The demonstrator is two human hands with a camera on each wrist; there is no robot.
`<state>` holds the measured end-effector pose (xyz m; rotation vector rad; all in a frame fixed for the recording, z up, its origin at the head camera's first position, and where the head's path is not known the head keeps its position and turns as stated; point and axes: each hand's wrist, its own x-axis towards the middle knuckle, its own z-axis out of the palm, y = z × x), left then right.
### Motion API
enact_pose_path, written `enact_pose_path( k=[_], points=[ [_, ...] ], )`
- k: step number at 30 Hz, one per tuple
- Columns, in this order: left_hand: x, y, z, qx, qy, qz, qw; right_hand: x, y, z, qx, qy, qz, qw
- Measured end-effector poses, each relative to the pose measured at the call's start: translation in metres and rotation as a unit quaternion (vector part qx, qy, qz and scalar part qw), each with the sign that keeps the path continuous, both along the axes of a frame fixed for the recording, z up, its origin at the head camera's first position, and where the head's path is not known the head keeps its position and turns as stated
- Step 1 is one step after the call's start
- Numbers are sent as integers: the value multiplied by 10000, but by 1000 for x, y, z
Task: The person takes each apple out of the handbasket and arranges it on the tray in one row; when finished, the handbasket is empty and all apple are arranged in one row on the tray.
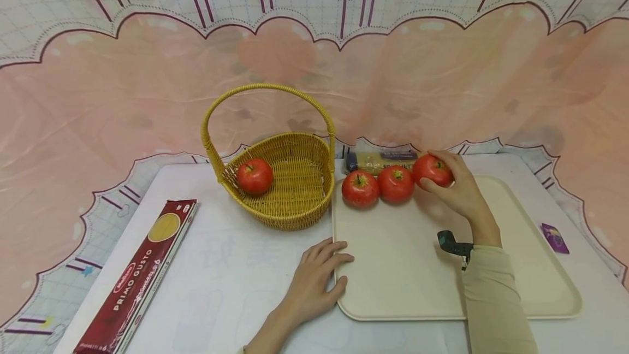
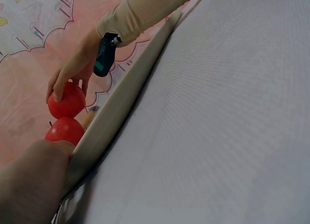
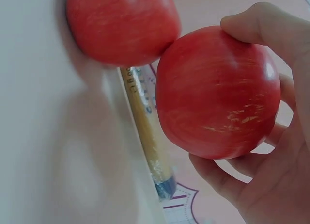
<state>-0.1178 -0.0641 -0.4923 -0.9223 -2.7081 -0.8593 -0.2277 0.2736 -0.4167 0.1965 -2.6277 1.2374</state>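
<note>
My right hand (image 1: pixel 457 184) grips a red apple (image 1: pixel 433 170) at the back of the beige tray (image 1: pixel 393 266), thumb on one side and fingers round the other. In the right wrist view the held apple (image 3: pixel 218 93) looks raised off the tray, close against a neighbouring apple (image 3: pixel 123 25). Two more red apples, the middle one (image 1: pixel 396 184) and the left one (image 1: pixel 360 189), sit side by side in the tray's back left corner. My left hand (image 1: pixel 319 275) lies with relaxed fingers at the tray's left rim and holds nothing.
A yellow wicker basket (image 1: pixel 282 217) with an upright handle stands left of the tray, one red apple (image 1: pixel 254 176) inside. A spaghetti pack (image 1: pixel 378 161) lies behind the tray. Far left lies a long red pasta pack (image 1: pixel 142 277); right of the tray, a small purple packet (image 1: pixel 555 238).
</note>
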Motion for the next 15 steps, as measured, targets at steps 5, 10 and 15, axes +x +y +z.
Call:
enact_pose_path(
  k=[5,10,15],
  points=[
    [1,0,0,57,-36,-34,10000,-2,3,-6,9,34,81,10000],
    [0,0,0,48,24,-34,10000,-5,5,-11,14,16,65,10000],
    [-1,0,1,77,14,-46,10000,-6,5,-12,115,-116,35,9999]
  ],
)
